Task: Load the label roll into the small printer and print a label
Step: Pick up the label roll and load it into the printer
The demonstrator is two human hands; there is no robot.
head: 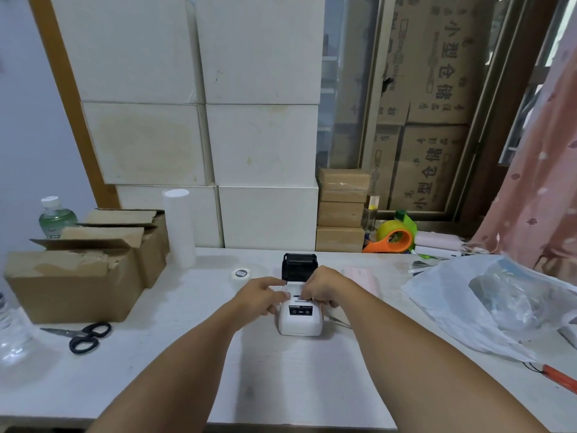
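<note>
Both my hands are at the open label printer in the middle of the table.

My left hand point(262, 296) pinches its left edge; my right hand point(321, 285) curls over the compartment, hiding the fingers' grip. The label printer point(299, 320) has its black lid point(299, 266) up. A small label roll point(240, 274) stands behind-left, scissors point(84, 336) farther left, a plastic bag point(487, 307) right.

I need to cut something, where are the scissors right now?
The scissors lie on the table's left side, just in front of the cardboard box.
</note>
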